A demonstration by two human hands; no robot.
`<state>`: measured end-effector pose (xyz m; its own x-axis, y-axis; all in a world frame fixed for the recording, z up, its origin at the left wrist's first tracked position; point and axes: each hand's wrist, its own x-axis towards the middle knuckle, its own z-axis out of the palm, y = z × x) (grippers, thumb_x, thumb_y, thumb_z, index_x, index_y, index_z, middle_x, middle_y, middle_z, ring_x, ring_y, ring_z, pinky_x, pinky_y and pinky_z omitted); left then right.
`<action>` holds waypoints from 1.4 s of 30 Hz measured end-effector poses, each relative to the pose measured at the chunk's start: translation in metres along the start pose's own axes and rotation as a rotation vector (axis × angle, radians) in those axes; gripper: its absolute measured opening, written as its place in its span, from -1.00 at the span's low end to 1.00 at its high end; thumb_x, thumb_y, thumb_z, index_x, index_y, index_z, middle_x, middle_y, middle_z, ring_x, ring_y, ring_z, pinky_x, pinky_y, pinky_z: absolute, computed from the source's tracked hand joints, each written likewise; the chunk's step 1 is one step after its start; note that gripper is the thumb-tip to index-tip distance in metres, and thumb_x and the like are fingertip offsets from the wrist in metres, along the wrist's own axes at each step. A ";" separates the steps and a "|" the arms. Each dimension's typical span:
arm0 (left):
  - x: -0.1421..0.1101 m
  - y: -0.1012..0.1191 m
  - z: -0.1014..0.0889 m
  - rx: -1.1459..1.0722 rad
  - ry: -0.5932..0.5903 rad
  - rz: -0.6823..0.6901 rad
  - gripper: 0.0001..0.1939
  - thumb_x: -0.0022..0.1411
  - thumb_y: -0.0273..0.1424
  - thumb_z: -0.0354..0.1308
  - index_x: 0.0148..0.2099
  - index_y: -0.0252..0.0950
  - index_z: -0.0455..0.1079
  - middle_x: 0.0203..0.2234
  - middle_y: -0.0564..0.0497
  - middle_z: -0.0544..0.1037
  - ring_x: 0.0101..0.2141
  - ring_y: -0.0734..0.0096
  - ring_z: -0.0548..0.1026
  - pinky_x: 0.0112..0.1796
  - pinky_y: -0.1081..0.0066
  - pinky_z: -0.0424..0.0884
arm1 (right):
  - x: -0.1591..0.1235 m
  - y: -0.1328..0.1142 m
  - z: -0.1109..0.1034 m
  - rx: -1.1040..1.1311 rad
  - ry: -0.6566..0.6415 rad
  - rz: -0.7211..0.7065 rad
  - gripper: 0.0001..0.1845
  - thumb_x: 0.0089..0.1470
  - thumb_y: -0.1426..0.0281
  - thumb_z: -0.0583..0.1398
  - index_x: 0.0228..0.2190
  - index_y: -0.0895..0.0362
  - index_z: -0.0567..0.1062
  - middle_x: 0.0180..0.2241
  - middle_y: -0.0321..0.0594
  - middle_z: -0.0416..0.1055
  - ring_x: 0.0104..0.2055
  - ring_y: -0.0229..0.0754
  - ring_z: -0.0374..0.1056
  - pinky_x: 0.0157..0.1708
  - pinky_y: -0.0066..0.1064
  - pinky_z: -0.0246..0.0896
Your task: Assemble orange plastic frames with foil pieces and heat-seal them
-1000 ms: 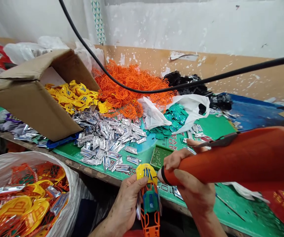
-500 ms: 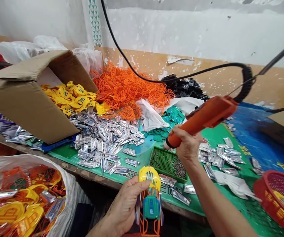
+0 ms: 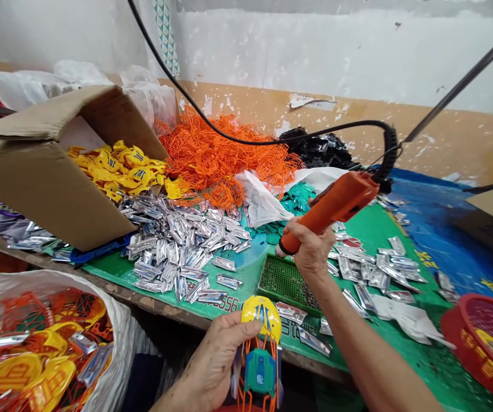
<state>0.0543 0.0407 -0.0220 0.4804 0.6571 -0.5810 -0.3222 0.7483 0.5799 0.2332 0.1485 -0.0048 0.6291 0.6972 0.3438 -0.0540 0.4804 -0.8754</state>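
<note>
Between the thumb and fingers of my left hand (image 3: 218,355) is a toy car body (image 3: 260,366), with a yellow front, an orange frame, a green middle piece and silver sides. It is held low, in front of the table edge. My right hand (image 3: 313,249) is wrapped round an orange electric screwdriver (image 3: 330,212), whose tip points down and left. That tip is over the back of a green tray (image 3: 267,286) holding many small screws. Whether the tip touches a screw I cannot tell. A black cord (image 3: 246,141) leads from the tool's upper end.
Silver parts (image 3: 178,246) lie heaped left of the tray. Behind are piles of orange frames (image 3: 216,154) and green pieces (image 3: 302,198). A cardboard box (image 3: 44,183) of yellow parts stands left, above a white sack (image 3: 120,326). A red basket (image 3: 456,332) is at right.
My right hand and the screwdriver have moved left and slightly back over the tray, with the cord following. The toy car body in my left hand has dropped slightly.
</note>
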 end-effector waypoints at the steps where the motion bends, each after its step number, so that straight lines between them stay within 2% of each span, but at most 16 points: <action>1: 0.000 0.000 0.001 -0.003 -0.003 -0.004 -0.72 -0.09 -0.34 0.38 -0.37 -0.46 0.54 -0.56 -0.10 0.56 -0.60 0.49 0.45 -0.55 0.54 0.36 | 0.000 0.001 0.000 0.000 0.001 0.001 -0.73 -0.29 0.40 0.34 -0.46 0.16 0.41 -0.59 -0.41 0.40 -0.60 -0.28 0.29 -0.52 -0.35 0.26; 16: 0.003 0.001 -0.004 -0.058 -0.050 -0.033 -0.75 -0.06 -0.37 0.36 -0.35 -0.46 0.53 -0.54 -0.10 0.57 -0.59 0.47 0.47 -0.52 0.51 0.39 | 0.000 0.009 -0.004 -0.052 -0.013 0.007 -0.76 -0.29 0.38 0.35 -0.50 0.17 0.42 -0.57 -0.38 0.40 -0.58 -0.29 0.28 -0.47 -0.33 0.28; 20: 0.001 0.005 -0.002 -0.046 -0.058 -0.016 -0.78 -0.08 -0.41 0.38 -0.36 -0.44 0.54 -0.61 -0.04 0.55 -0.61 0.49 0.45 -0.52 0.53 0.38 | 0.000 0.008 -0.003 -0.062 -0.021 0.008 -0.72 -0.31 0.36 0.36 -0.48 0.15 0.42 -0.57 -0.39 0.40 -0.57 -0.28 0.29 -0.47 -0.33 0.28; 26: -0.001 0.006 -0.002 0.001 -0.033 0.039 -0.69 -0.08 -0.34 0.41 -0.29 -0.46 0.56 -0.48 -0.14 0.61 -0.53 0.46 0.50 -0.46 0.52 0.40 | 0.000 0.006 -0.003 -0.084 -0.037 0.008 -0.75 -0.31 0.36 0.35 -0.52 0.17 0.44 -0.58 -0.39 0.40 -0.57 -0.28 0.28 -0.46 -0.33 0.28; 29: -0.002 0.006 -0.004 0.036 -0.048 0.051 -0.66 -0.03 -0.28 0.39 -0.27 -0.45 0.56 -0.48 -0.13 0.61 -0.53 0.47 0.49 -0.46 0.52 0.40 | 0.000 0.007 -0.004 -0.088 -0.047 0.006 -0.78 -0.31 0.38 0.34 -0.53 0.17 0.45 -0.57 -0.37 0.41 -0.57 -0.28 0.29 -0.45 -0.31 0.28; 33: -0.005 0.008 -0.005 0.010 -0.005 0.083 -0.66 -0.07 -0.25 0.41 -0.29 -0.40 0.56 -0.46 -0.09 0.62 -0.48 0.41 0.51 -0.39 0.47 0.44 | 0.000 0.006 -0.005 -0.080 -0.069 0.011 -0.82 -0.30 0.40 0.33 -0.58 0.17 0.44 -0.59 -0.37 0.40 -0.59 -0.29 0.28 -0.46 -0.31 0.28; 36: -0.005 0.011 -0.005 0.021 -0.036 0.076 -0.66 -0.08 -0.25 0.41 -0.31 -0.42 0.56 -0.48 -0.09 0.62 -0.49 0.41 0.52 -0.41 0.47 0.44 | 0.000 0.005 -0.004 -0.069 -0.076 0.014 -0.82 -0.31 0.40 0.33 -0.57 0.16 0.44 -0.60 -0.37 0.40 -0.59 -0.29 0.28 -0.47 -0.32 0.27; 42: -0.001 0.011 -0.006 0.003 0.080 0.081 -0.64 -0.18 -0.28 0.47 -0.35 -0.43 0.55 -0.53 -0.09 0.62 -0.53 0.41 0.52 -0.47 0.48 0.44 | 0.001 0.003 -0.003 -0.021 -0.051 0.012 -0.76 -0.33 0.42 0.34 -0.51 0.16 0.43 -0.61 -0.40 0.40 -0.60 -0.29 0.28 -0.50 -0.34 0.25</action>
<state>0.0452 0.0486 -0.0182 0.3863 0.7206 -0.5758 -0.3552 0.6923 0.6281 0.2360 0.1489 -0.0080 0.5878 0.7296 0.3496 -0.0447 0.4608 -0.8864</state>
